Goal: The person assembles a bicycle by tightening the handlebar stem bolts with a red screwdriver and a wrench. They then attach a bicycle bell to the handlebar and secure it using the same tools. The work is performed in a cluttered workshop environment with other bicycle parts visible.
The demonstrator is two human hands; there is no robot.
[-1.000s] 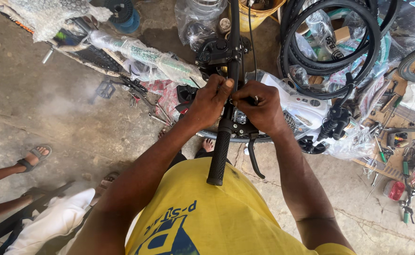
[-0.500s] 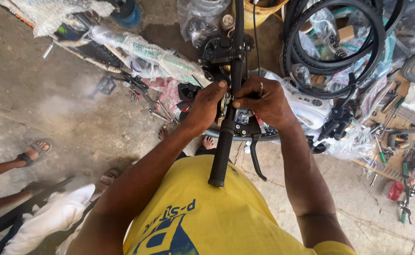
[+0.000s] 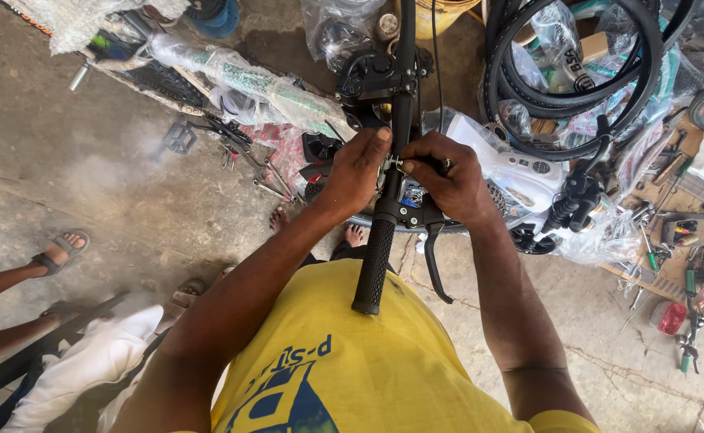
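Observation:
A black bicycle handlebar (image 3: pixel 404 88) runs up the middle of the head view, ending in a knurled rubber grip (image 3: pixel 372 265) near my chest. My left hand (image 3: pixel 356 172) wraps the bar just above the grip, thumb pressed to it. My right hand (image 3: pixel 448 176) pinches a small metal fitting (image 3: pixel 392 163) at the brake clamp, and the black brake lever (image 3: pixel 434 261) hangs down below it. A black shifter unit (image 3: pixel 368 76) sits higher on the bar.
Black tyres (image 3: pixel 576 72) lie at the upper right beside a white casing (image 3: pixel 524 172). Hand tools (image 3: pixel 664 232) lie scattered on the right. A plastic-wrapped bicycle frame (image 3: pixel 240 76) lies at the upper left. Sandalled feet (image 3: pixel 59 248) of another person stand at the left.
The view shifted slightly. Both hands stay at the brake clamp, with my right fingers shifting on the small fitting.

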